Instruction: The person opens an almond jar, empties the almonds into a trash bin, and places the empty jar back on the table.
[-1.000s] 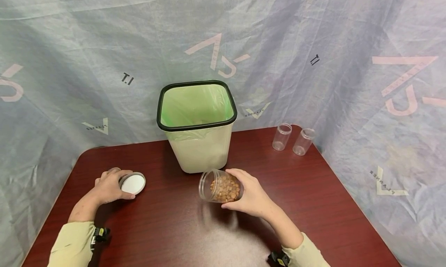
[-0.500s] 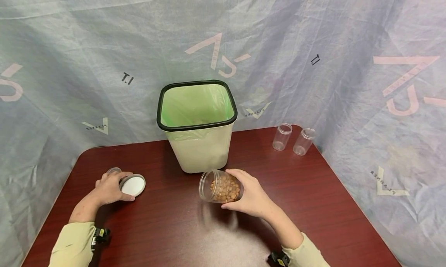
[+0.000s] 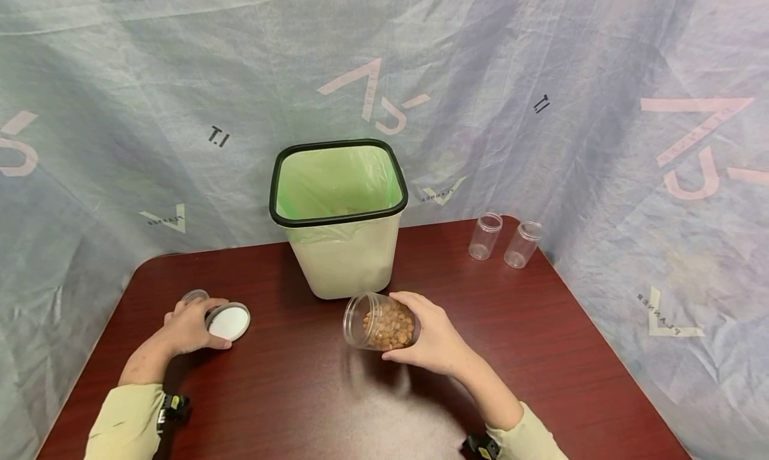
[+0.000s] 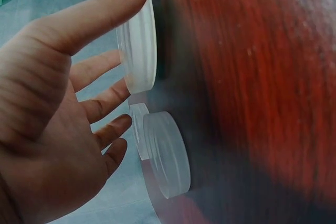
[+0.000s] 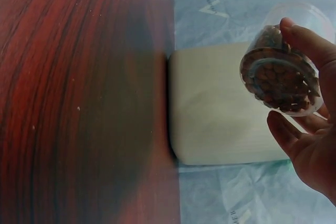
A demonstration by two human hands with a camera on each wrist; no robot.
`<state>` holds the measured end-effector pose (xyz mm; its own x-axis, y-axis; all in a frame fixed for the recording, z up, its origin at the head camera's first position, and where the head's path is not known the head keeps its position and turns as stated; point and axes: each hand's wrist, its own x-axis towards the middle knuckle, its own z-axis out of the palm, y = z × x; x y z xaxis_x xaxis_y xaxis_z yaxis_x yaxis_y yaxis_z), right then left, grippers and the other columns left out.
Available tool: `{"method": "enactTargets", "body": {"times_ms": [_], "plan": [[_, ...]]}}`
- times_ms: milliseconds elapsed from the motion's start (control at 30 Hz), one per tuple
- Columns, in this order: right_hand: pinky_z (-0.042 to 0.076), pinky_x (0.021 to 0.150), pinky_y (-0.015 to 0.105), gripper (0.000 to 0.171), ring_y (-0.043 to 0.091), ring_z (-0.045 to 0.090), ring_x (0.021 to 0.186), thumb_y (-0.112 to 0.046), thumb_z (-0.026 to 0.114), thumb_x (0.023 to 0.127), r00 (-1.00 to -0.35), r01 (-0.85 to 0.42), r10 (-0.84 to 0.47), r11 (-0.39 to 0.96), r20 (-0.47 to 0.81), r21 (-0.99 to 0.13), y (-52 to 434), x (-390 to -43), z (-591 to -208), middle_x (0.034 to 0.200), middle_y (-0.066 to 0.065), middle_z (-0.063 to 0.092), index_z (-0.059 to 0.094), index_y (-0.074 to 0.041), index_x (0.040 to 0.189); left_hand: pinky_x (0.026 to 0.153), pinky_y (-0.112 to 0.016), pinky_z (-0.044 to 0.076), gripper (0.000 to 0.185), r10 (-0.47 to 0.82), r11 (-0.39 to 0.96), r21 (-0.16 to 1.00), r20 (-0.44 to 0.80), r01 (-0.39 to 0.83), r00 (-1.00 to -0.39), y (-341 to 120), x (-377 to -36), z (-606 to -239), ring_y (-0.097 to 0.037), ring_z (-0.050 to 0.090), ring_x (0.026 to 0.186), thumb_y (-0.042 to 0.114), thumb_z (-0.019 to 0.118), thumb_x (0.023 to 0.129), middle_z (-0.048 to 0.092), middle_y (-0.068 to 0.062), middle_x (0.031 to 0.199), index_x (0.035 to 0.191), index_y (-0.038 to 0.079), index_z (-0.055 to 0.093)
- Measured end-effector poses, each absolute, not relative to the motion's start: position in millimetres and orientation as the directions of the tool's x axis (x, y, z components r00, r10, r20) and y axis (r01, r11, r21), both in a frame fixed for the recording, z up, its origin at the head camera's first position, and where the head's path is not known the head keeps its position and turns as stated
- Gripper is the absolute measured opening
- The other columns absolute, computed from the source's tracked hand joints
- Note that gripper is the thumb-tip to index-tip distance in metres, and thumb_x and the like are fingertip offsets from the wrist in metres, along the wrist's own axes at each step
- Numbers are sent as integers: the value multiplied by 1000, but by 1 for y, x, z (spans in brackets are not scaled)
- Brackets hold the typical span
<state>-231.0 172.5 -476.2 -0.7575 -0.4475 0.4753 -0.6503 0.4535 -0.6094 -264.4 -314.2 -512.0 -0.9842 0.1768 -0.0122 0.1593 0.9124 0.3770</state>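
Note:
My right hand (image 3: 435, 340) grips a clear open jar (image 3: 380, 322) of small brown pieces and holds it tipped on its side above the table, mouth to the left. In the right wrist view the jar (image 5: 281, 72) shows its base, held between thumb and fingers (image 5: 310, 145). My left hand (image 3: 191, 323) holds a large round white lid (image 3: 229, 322) at the table's left. The thumb lies on the lid's (image 4: 137, 40) rim, with the fingers (image 4: 100, 103) spread past its far side. Two smaller clear lids (image 4: 165, 153) lie beside the hand.
A cream waste bin (image 3: 339, 260) with a green liner and black rim stands at the back middle of the dark red table (image 3: 300, 393). Two empty clear jars (image 3: 484, 236) (image 3: 523, 244) stand at the back right corner. Grey cloth hangs all round the table.
The white lid in my left hand has come down slightly toward the table. The right hand and the jar have stayed still.

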Motion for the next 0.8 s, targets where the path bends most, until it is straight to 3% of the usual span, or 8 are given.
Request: {"method": "enactTargets", "body": {"times_ms": [167, 467, 800], "plan": [[44, 98, 35, 92, 11, 52, 119, -34, 96, 54, -758, -650, -447, 459, 476, -605, 173, -231, -476, 131, -3, 55, 55, -11, 134, 74, -62, 28, 95, 181, 913, 374, -14, 163, -983, -315, -266, -515, -57, 33, 112, 48, 91, 57, 49, -32, 124, 133, 3, 55], [44, 98, 35, 93, 11, 52, 119, -34, 96, 54, -755, -654, -447, 458, 479, -602, 172, -231, -477, 131, -7, 54, 55, -11, 134, 72, -61, 29, 96, 189, 911, 374, -7, 173, -982, -316, -265, -517, -56, 35, 110, 46, 92, 56, 52, -30, 121, 133, 3, 55], [44, 98, 34, 93, 11, 52, 119, -34, 96, 54, -751, -659, -443, 452, 490, -602, 173, -231, -479, 131, -4, 55, 53, -19, 135, 72, -61, 29, 97, 196, 908, 379, -9, 178, -981, -316, -264, -517, -57, 34, 109, 46, 92, 55, 50, -32, 121, 133, 3, 54]]}}
